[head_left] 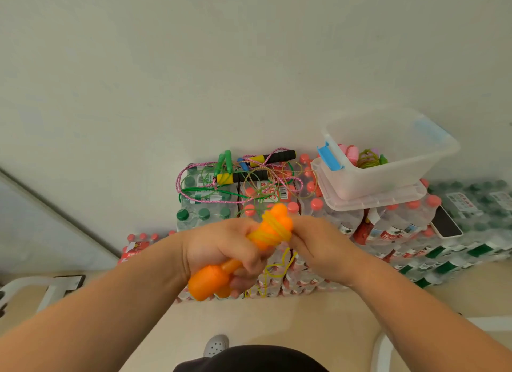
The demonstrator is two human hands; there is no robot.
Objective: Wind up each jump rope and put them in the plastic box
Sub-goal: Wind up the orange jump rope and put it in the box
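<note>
Nearest, at centre, I see the left hand [221, 247] curled round the orange jump-rope handles [210, 284]; the right hand [324, 249], at its 3 o'clock, pinches the yellow cord [277, 231] wound about their upper end. Beyond, at 12 o'clock, tangled ropes [238, 177] lie on bottle packs [205, 213]; at 1 o'clock the plastic box [374, 177] holds wound ropes [367, 159].

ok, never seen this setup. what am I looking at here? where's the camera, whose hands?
One picture, from a wide-angle camera worn on a person's head, looking down. No robot: bare hands. The left hand grips the orange handles of a jump rope; the right hand seems to pinch its yellow cord, partly wound round them. Beyond, on bottled-water packs, lies a tangle of ropes. The clear plastic box to the right holds wound ropes.
</note>
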